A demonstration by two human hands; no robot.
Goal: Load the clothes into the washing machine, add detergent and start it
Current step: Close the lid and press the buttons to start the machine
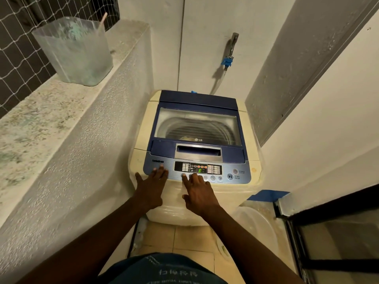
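A cream top-loading washing machine (pixel 141 144) with a blue lid (pixel 196 99) stands in front of me, and the lid is down. Through the lid's window (pixel 196 126) I see the drum and a bit of pale cloth low inside. The control panel (pixel 229 171) is lit, with a green character on its display. My left hand (pixel 150 188) rests flat on the panel's left corner, fingers spread. My right hand (pixel 200 193) has its index finger on a round button at the left of the button row. A clear detergent tub (pixel 75 52) with bluish powder and a stick stands on the ledge.
A rough concrete ledge (pixel 51 115) runs along the left, backed by netting. A tap (pixel 230 50) with a blue fitting hangs on the back wall. A pale plastic basin (pixel 256 222) sits on the floor at the right, beside a dark-framed glass door (pixel 328 232).
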